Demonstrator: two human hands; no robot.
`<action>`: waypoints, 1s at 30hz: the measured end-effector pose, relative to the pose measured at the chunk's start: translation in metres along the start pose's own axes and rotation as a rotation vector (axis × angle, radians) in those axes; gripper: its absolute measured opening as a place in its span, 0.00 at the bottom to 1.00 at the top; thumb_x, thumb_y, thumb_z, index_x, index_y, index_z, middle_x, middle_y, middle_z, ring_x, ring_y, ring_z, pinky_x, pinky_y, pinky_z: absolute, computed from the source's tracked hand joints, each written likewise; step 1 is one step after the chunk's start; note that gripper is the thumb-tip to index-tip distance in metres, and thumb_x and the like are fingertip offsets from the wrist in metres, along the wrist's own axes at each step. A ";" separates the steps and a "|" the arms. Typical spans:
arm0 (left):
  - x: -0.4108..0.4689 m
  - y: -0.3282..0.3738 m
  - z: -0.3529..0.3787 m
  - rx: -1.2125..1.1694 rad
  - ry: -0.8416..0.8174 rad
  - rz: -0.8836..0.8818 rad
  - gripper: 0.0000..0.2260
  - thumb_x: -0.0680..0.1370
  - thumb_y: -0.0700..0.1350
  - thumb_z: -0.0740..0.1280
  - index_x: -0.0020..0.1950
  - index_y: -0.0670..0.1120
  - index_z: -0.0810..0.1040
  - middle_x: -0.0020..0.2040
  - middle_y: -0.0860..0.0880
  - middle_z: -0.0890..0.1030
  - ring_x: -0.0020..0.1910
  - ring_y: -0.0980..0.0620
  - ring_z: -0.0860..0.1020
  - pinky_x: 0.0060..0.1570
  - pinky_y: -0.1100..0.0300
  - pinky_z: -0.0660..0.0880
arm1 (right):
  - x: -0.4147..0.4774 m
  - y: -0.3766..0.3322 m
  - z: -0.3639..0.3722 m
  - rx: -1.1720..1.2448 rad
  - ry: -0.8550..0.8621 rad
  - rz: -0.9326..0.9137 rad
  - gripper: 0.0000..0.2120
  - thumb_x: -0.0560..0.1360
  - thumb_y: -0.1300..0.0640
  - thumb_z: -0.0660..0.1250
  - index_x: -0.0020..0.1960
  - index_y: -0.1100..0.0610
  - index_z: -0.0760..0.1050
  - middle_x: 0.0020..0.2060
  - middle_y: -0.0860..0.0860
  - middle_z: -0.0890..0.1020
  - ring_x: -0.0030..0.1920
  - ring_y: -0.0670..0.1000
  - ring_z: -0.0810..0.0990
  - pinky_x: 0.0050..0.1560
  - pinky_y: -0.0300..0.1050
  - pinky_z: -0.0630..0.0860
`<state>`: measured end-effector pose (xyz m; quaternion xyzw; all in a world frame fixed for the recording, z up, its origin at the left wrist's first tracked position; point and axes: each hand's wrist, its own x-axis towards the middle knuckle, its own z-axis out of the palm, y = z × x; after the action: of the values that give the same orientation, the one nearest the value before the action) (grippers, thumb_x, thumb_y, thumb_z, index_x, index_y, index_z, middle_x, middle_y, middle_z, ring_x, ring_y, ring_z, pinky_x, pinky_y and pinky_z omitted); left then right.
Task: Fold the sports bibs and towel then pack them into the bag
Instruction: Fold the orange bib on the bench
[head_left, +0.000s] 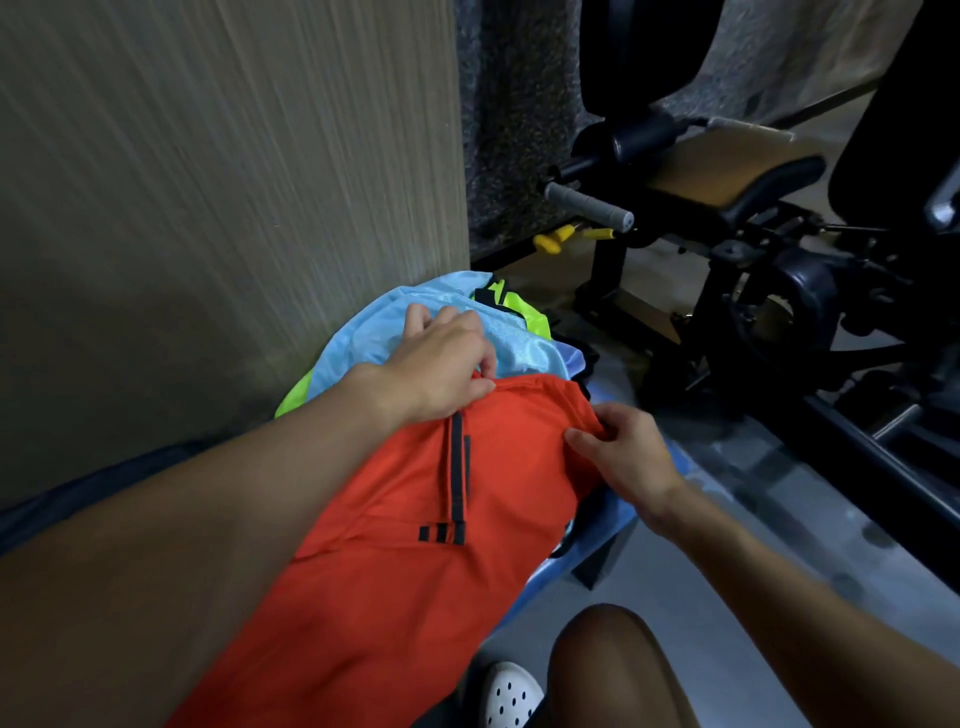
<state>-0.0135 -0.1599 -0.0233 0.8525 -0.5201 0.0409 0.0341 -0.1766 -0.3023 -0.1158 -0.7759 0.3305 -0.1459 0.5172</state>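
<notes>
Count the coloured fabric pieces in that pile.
3: orange fabric in front, pinched by the left hand and right hand; blue fabric behind it; green fabric peeking out behind the blue. More may be hidden underneath.

Green bib (519, 306) is mostly buried under the light blue bib (369, 338), orange bib (405, 597) runs off the bottom edge, and the blue surface (605, 540) beneath only shows a sliver.
</notes>
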 end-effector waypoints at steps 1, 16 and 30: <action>-0.001 0.000 0.000 0.023 -0.008 0.009 0.05 0.77 0.53 0.69 0.50 0.55 0.80 0.52 0.56 0.73 0.59 0.53 0.67 0.53 0.55 0.52 | -0.001 0.000 -0.002 0.011 0.011 -0.021 0.06 0.71 0.60 0.74 0.47 0.60 0.80 0.42 0.58 0.84 0.43 0.57 0.82 0.51 0.55 0.79; -0.058 -0.023 -0.028 -0.096 0.200 -0.008 0.02 0.74 0.50 0.70 0.46 0.57 0.82 0.45 0.59 0.80 0.55 0.57 0.72 0.50 0.55 0.51 | -0.066 -0.044 -0.031 0.085 0.005 -0.325 0.13 0.72 0.66 0.70 0.44 0.47 0.79 0.40 0.61 0.80 0.42 0.61 0.79 0.46 0.59 0.77; -0.223 -0.091 0.007 -0.005 0.076 -0.056 0.10 0.68 0.47 0.66 0.46 0.57 0.82 0.54 0.62 0.79 0.62 0.56 0.70 0.51 0.55 0.53 | -0.181 -0.042 0.106 -0.182 -0.452 -0.684 0.10 0.67 0.63 0.69 0.48 0.55 0.77 0.43 0.44 0.75 0.43 0.39 0.71 0.45 0.29 0.66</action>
<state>-0.0337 0.0787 -0.0551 0.8644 -0.4945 0.0710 0.0568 -0.2349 -0.0975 -0.1019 -0.8959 -0.0563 -0.1054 0.4279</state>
